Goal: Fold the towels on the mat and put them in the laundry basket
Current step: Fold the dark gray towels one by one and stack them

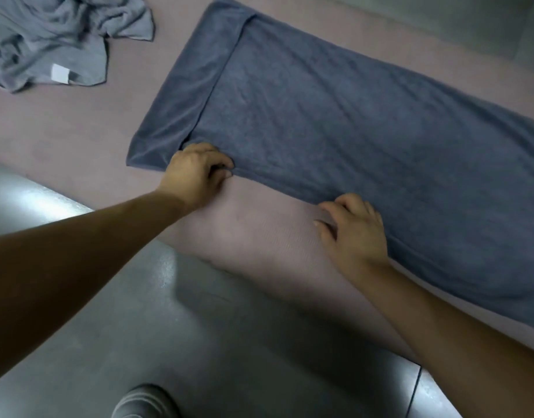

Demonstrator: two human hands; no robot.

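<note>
Both arms stretch forward, left hand (196,173) and right hand (354,232) palm-down, curled fingers (222,164) pinching the towel's (320,116) near edge on the mat (259,233).

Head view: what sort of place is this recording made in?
Likely an indoor room, with the work done at floor level: a pinkish mat lies on a glossy grey floor, and a shoe stands on that floor at the bottom edge.

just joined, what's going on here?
A person has a blue towel laid flat on the pink mat, apparently folded once already. The left hand and right hand both grip its near edge. A crumpled grey towel lies farther off on the mat. No basket is in view.
</note>
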